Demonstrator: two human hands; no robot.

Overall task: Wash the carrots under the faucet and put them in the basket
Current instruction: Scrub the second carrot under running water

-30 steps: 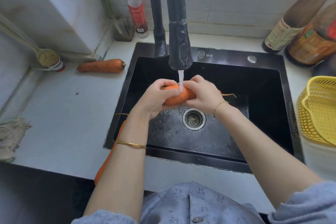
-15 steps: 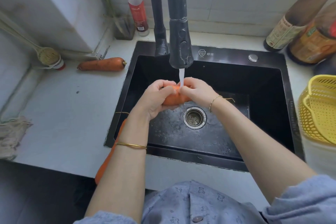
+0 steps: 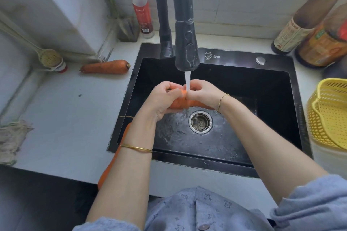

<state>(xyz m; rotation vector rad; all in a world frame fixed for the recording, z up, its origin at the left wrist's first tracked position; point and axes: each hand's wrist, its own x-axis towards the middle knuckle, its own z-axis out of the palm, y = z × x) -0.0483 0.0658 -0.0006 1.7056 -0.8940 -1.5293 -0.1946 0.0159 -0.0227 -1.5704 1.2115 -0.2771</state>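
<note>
The left hand (image 3: 163, 99) curls round the left end of the carrot (image 3: 187, 104), which lies crosswise above the sink (image 3: 234, 57), long axis left to right under the stream from the faucet (image 3: 185, 48), and the right hand (image 3: 203, 91) closes over its other end. Only a wet, bright orange strip shows between and below the two grips. The yellow basket (image 3: 330, 118) stands just beside the sink's right edge, so the right hand looks the nearer one to carry the carrot across.

Wet carrot (image 3: 187, 103): orange, level under running black faucet (image 3: 185, 43), gripped by left hand (image 3: 161, 100) and right hand (image 3: 203, 92). Second carrot (image 3: 106, 67): lying on desk (image 3: 65, 118), left. Third carrot (image 3: 109, 167): over desk's front edge, part hidden. Yellow basket (image 3: 330, 116): right.
</note>
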